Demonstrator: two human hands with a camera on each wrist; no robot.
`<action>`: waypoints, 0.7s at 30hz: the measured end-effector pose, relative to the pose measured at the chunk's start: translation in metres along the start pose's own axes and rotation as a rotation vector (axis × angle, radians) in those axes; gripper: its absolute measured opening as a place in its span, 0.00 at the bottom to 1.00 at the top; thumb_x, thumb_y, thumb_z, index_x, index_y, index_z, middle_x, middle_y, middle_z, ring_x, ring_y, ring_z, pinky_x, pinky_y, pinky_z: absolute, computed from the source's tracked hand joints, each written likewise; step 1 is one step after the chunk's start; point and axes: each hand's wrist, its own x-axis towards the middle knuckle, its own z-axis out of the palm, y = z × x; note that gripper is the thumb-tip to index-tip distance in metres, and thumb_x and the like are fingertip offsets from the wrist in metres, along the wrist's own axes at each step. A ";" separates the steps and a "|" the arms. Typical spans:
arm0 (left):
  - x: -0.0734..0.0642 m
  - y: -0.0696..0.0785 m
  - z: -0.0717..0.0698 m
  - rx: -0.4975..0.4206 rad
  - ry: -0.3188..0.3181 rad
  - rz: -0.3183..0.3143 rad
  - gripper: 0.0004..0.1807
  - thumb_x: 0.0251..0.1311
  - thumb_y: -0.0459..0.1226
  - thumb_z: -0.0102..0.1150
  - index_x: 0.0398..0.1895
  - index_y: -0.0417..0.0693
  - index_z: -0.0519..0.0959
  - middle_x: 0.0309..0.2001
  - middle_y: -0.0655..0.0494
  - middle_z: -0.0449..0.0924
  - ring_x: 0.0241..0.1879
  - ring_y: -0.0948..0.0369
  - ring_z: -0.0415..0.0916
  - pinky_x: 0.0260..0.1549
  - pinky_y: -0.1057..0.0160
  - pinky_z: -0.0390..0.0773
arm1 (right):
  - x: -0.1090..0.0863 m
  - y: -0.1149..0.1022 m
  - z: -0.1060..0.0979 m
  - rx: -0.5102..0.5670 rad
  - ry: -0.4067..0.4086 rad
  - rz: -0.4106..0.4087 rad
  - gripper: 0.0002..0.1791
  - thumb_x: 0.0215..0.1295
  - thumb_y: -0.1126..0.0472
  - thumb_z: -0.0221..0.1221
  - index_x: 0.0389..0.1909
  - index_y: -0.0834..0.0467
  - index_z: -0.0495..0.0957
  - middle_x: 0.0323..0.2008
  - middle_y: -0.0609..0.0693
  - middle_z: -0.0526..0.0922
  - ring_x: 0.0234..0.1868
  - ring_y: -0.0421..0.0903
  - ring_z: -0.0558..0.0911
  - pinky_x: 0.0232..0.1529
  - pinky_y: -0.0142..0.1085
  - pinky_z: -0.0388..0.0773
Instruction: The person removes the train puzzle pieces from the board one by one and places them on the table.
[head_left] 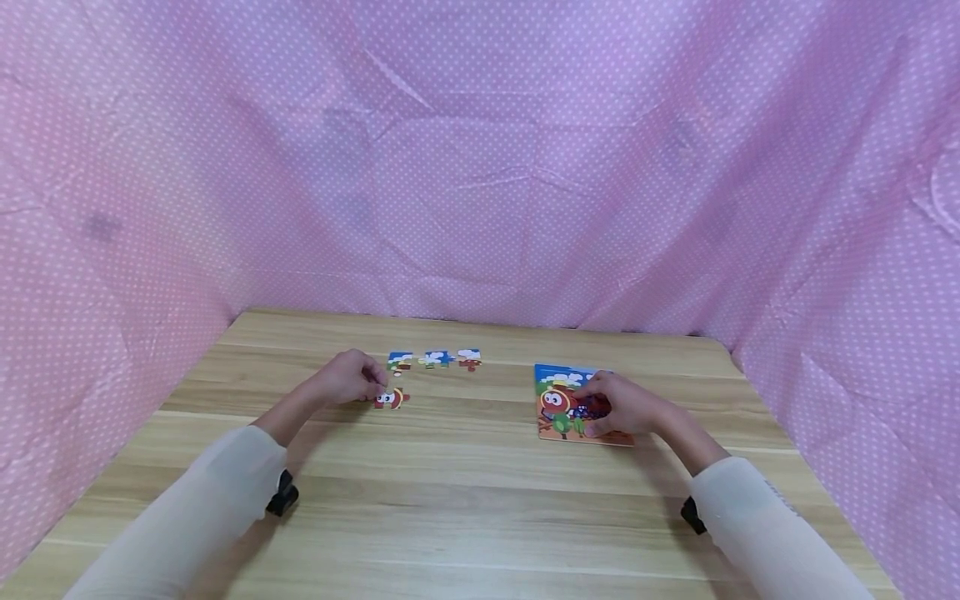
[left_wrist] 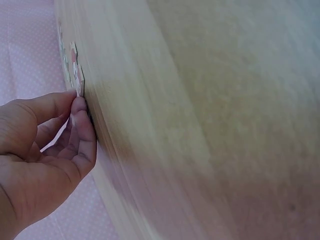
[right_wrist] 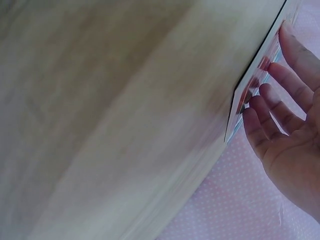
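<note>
My left hand [head_left: 349, 379] is at the left of the table, pinching the edge of a jigsaw piece [head_left: 390, 400] printed with big cartoon eyes. In the left wrist view, thumb and fingertips meet at that piece [left_wrist: 80, 82], close to the wood. On the right lies a colourful jigsaw board [head_left: 553, 427] with a red cartoon character, a green shape and blue sky. My right hand [head_left: 622, 406] rests its spread fingertips on the board's right part, hiding some of the picture. The right wrist view shows these fingers [right_wrist: 275, 107] apart over the board's face.
Behind the left hand lie several loose jigsaw pieces in a row: a corner-like piece [head_left: 399, 360], a blue and white piece [head_left: 437, 358] and a red and white piece [head_left: 469, 359]. The wooden table [head_left: 450, 500] ends at a pink dotted cloth [head_left: 465, 208].
</note>
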 end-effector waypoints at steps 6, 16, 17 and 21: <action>0.005 0.005 0.001 0.004 -0.007 0.007 0.05 0.64 0.27 0.63 0.40 0.40 0.84 0.37 0.50 0.82 0.35 0.57 0.74 0.34 0.62 0.77 | -0.002 0.001 0.000 -0.012 0.000 -0.007 0.30 0.61 0.52 0.73 0.63 0.57 0.79 0.58 0.57 0.76 0.60 0.58 0.74 0.64 0.60 0.69; 0.020 0.042 0.020 0.008 -0.027 0.123 0.04 0.66 0.32 0.65 0.41 0.42 0.84 0.39 0.51 0.82 0.35 0.59 0.76 0.33 0.61 0.79 | -0.004 -0.004 -0.002 -0.034 -0.002 -0.012 0.32 0.61 0.51 0.73 0.64 0.58 0.79 0.56 0.57 0.78 0.58 0.56 0.76 0.63 0.58 0.71; 0.022 0.046 0.023 0.000 -0.032 0.136 0.04 0.66 0.32 0.65 0.41 0.41 0.84 0.39 0.52 0.82 0.35 0.59 0.77 0.33 0.61 0.79 | -0.004 -0.004 -0.002 -0.033 -0.001 -0.012 0.32 0.62 0.50 0.73 0.64 0.58 0.79 0.56 0.56 0.79 0.58 0.56 0.76 0.63 0.58 0.71; 0.031 0.059 0.035 0.019 -0.034 0.205 0.05 0.65 0.31 0.65 0.42 0.40 0.85 0.39 0.54 0.84 0.39 0.59 0.78 0.38 0.61 0.80 | -0.007 -0.002 -0.005 -0.037 0.011 -0.004 0.30 0.62 0.51 0.73 0.63 0.58 0.79 0.57 0.57 0.79 0.59 0.57 0.76 0.63 0.59 0.71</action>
